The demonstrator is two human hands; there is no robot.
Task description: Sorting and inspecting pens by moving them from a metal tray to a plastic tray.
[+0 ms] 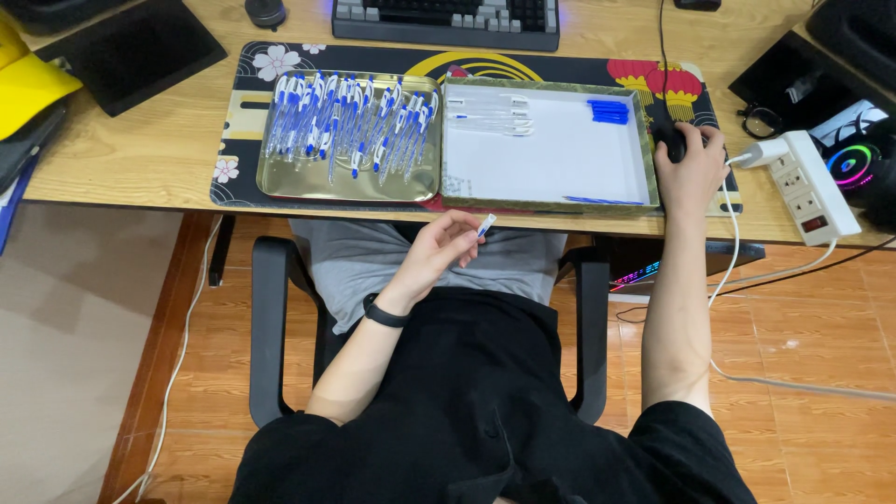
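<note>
A small pen part [486,225], white with a blue tip, is pinched in the fingertips of the left hand [439,250] just below the desk edge, its blue end pointing toward 1 o'clock. A black computer mouse [672,142] lies under the right hand [689,168] at the 3 o'clock side of the desk mat, mostly covered by the fingers. At 11 o'clock from the pen part, a gold tray [280,182] holds a dense row of blue-and-white pens [350,123], laid side by side, slightly slanted.
</note>
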